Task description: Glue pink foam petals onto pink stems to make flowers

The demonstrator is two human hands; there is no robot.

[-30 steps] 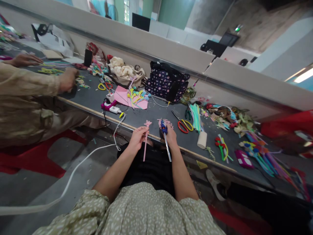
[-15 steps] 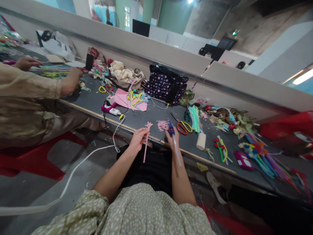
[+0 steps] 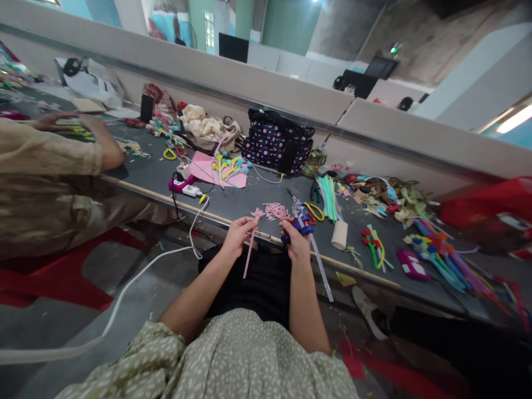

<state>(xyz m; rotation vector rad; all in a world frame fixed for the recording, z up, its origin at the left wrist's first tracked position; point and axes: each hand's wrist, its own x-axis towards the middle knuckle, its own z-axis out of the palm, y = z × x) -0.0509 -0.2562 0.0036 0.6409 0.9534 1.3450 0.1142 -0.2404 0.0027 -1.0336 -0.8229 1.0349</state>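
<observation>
My left hand [image 3: 238, 235] pinches a pink stem [image 3: 249, 252] that has small pink petals at its top and hangs down past the table edge. My right hand [image 3: 296, 237] is closed around a blue glue gun [image 3: 302, 219], whose long clear glue stick [image 3: 322, 269] sticks out toward me. A pile of short pink pieces [image 3: 275, 211] lies on the dark table between and just beyond my hands. The glue gun partly covers scissors with red and yellow handles [image 3: 315, 212].
A pink sheet [image 3: 199, 167] bears yellow and blue flowers. Behind stands a dotted dark bag [image 3: 278, 143]. Green and white stems [image 3: 328, 197], a beige cylinder [image 3: 339, 235] and a purple box [image 3: 412, 264] lie right. A person's arm [image 3: 102, 145] is left; a white cable [image 3: 155, 259] crosses below.
The glue gun has turned in my right hand, its glue stick swinging to the right. My right hand's fingers now show around it. At the left, the other person's arm has drawn back leftward.
</observation>
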